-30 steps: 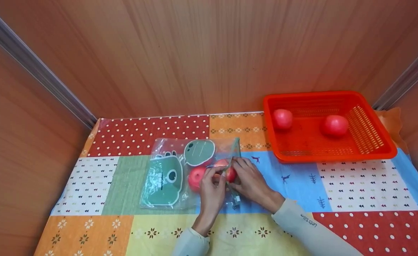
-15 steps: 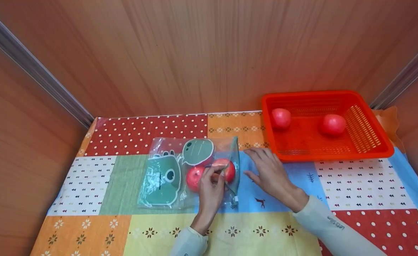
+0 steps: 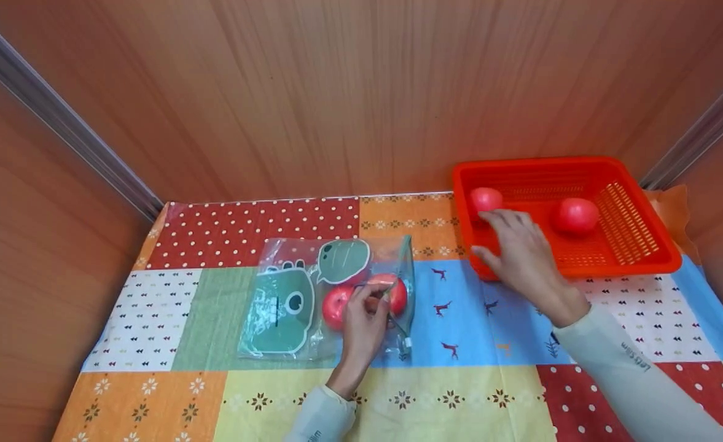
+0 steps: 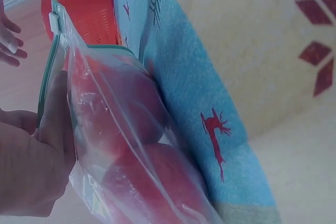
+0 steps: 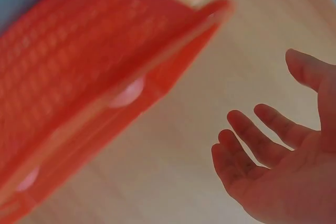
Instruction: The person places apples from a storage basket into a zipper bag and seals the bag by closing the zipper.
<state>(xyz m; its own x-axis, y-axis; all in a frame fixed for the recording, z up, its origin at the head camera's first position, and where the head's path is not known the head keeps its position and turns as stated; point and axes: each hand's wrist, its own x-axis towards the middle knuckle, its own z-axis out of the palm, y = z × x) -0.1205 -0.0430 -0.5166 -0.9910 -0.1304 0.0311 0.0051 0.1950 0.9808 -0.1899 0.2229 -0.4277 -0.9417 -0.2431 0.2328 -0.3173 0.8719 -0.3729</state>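
A clear zip bag (image 3: 275,313) with a green bear print lies flat in the head view. Red apples (image 3: 336,307) show through its plastic near the mouth. My left hand (image 3: 363,319) pinches the green-edged lip of that mouth between thumb and fingers, holding it up; in the left wrist view the lip stands raised beside the white slider (image 4: 54,23). My right hand (image 3: 524,261) is over the front left of the orange basket (image 3: 576,270), fingers spread and holding nothing. Its fingertips are close to the left apple (image 3: 486,199) in the basket.
Another apple (image 3: 576,215) sits in the basket's right half. A patchwork tablecloth (image 3: 287,399) covers the table. Wood-grain panels (image 3: 312,98) stand behind and at both sides, with the basket close to the back one.
My right hand has let go of the bag's mouth and moved right and back to above the basket. My left hand has stayed at the bag's lip.
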